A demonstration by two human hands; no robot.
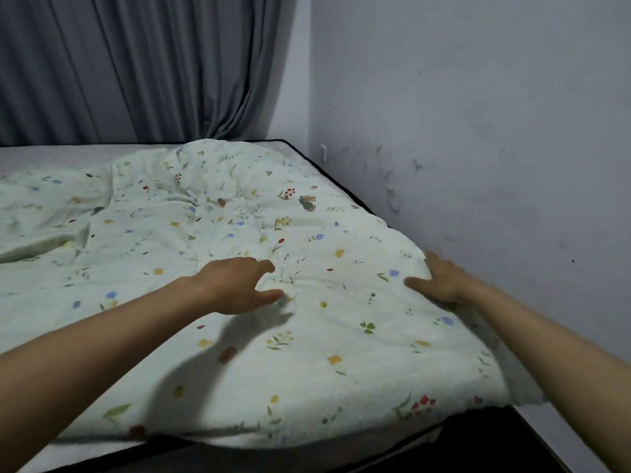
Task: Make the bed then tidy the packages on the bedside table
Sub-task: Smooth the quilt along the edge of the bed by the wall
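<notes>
A pale green quilt (211, 233) with small flower prints lies spread over the mattress (61, 153), rumpled toward the far left. My left hand (239, 285) hovers just above the quilt's middle, fingers spread, casting a shadow below it. My right hand (440, 281) rests flat on the quilt's right edge beside the wall, fingers apart, with nothing gripped. The bedside table and its packages are out of view.
A grey curtain (136, 63) hangs behind the bed's far side. A scuffed white wall (495, 131) runs close along the bed's right side. The dark bed frame (485, 438) shows at the near right corner.
</notes>
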